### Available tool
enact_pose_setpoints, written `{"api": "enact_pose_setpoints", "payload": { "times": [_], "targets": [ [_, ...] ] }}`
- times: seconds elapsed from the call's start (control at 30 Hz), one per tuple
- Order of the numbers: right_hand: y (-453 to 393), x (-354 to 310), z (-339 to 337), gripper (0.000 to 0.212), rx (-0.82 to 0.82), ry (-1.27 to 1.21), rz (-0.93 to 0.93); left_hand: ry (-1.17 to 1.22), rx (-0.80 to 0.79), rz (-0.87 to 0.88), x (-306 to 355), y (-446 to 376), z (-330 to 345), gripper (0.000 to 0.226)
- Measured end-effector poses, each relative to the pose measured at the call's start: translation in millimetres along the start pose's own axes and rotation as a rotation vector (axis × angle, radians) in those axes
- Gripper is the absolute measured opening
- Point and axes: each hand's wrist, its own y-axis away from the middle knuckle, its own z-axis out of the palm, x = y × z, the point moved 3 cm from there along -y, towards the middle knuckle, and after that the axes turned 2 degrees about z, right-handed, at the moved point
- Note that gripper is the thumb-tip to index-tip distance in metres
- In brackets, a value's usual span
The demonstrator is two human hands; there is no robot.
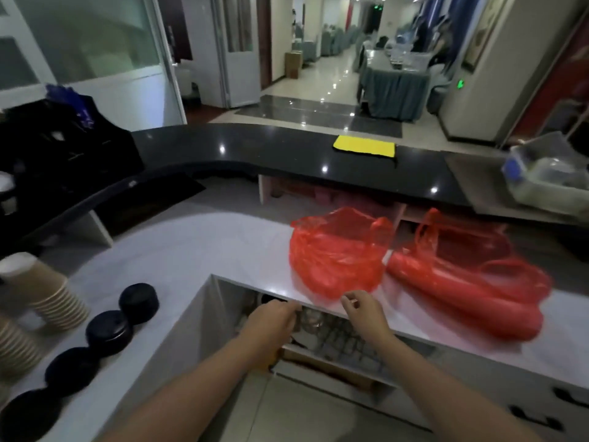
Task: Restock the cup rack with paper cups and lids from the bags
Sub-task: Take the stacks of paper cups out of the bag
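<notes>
Two red plastic bags lie on the white counter [197, 250]: a crumpled one [338, 253] in the middle and a longer one [471, 282] to its right. Stacks of brown paper cups [47, 295] lean at the far left, with a row of black lids [110, 331] beside them. My left hand [274, 317] and my right hand [363, 309] hover at the counter's front edge, just short of the crumpled bag. Both have loosely curled fingers and hold nothing that I can see. The cup rack is not in view.
A shelf [334, 342] under the counter holds glassware and clutter. A raised black bar top [287, 154] runs behind, with a yellow cloth [363, 145] on it. A clear plastic bin [548, 177] stands at the far right, dark items at the far left.
</notes>
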Motion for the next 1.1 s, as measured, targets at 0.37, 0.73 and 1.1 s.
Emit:
{"api": "enact_pose_setpoints", "payload": {
  "times": [0.37,0.73,1.1],
  "targets": [
    [-15.0,153.3,-159.1,0.014,0.225,-0.015,0.136,0.031,-0.086,0.231,177.8,-112.2,69.7,0.039],
    [-83.4,187.1,-227.5,0.008,0.424,0.023,0.041,0.026,-0.065,0.451,244.1,-231.5,100.0,0.033],
    [-215.8,217.5,-248.3,0.029,0.008,0.377,0.171,0.106,-0.140,0.510,266.2,-377.0,135.6,0.032]
  ]
}}
